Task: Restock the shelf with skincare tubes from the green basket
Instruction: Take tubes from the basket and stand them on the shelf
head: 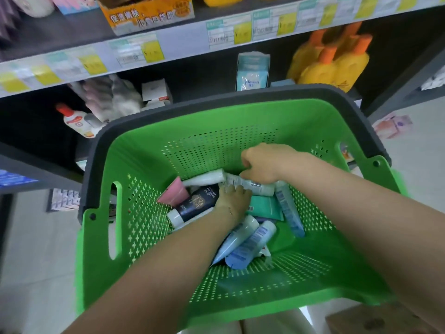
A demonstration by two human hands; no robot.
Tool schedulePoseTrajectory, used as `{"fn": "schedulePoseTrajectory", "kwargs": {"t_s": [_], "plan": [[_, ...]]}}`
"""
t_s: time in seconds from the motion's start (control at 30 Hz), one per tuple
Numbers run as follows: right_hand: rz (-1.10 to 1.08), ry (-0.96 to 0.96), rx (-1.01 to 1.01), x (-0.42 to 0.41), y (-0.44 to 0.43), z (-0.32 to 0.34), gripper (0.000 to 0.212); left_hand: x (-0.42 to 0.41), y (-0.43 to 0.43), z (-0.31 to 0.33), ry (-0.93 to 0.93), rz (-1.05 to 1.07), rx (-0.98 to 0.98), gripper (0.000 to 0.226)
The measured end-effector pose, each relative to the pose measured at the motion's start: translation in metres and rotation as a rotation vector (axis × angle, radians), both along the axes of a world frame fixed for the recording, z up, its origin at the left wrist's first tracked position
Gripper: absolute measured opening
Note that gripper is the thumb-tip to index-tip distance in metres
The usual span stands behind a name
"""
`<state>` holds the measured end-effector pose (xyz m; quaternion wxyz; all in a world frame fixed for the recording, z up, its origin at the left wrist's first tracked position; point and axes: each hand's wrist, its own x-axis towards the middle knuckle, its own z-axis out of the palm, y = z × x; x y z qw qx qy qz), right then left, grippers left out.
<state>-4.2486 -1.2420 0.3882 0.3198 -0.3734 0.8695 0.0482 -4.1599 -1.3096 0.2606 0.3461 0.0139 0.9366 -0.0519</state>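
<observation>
The green basket (149,150) with a dark rim sits in front of the shelf (183,42) and holds several skincare tubes. My right hand (265,162) reaches in from the right, its fingers curled over a white tube with a barcode (255,185). My left hand (233,201) is pushed down into the pile between a navy tube (197,203) and a teal tube (267,206), its fingertips at the white tube's lower edge. Its grip is hidden. A pink tube (173,194) and two pale blue tubes (250,244) lie loose around the hands.
Behind the basket, the lower shelf level holds yellow bottles with orange caps (332,66), a pale blue box (252,73), a small white box (156,92) and a white bottle with an orange cap (77,121). An orange carton (147,15) stands on the level above. A cardboard box (375,321) is at bottom right.
</observation>
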Motion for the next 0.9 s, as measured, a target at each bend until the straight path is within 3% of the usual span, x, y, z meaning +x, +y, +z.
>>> {"fn": "schedulePoseTrajectory", "kwargs": {"t_s": [0.23,0.33,0.43,0.53,0.77,0.9], "plan": [[-0.066,0.033,-0.158,-0.002,-0.003,0.009,0.017,-0.016,0.008,0.015,-0.095,-0.095,-0.100,0.066],[-0.076,-0.011,-0.130,-0.002,-0.003,0.014,0.029,-0.029,-0.002,0.035,-0.185,-0.087,-0.026,0.071],[-0.054,-0.043,-0.065,-0.003,-0.002,0.011,0.042,-0.039,-0.015,0.060,-0.231,-0.056,0.074,0.040],[-0.007,-0.089,0.009,-0.003,-0.003,0.006,0.044,-0.044,-0.031,0.081,-0.221,-0.024,0.111,0.042],[0.086,-0.177,0.182,0.003,0.003,-0.008,0.066,-0.043,-0.076,0.121,-0.268,0.242,0.330,0.038],[0.121,-0.119,0.111,0.004,0.002,-0.017,0.044,-0.036,-0.092,0.155,-0.296,0.434,0.533,0.037]]}}
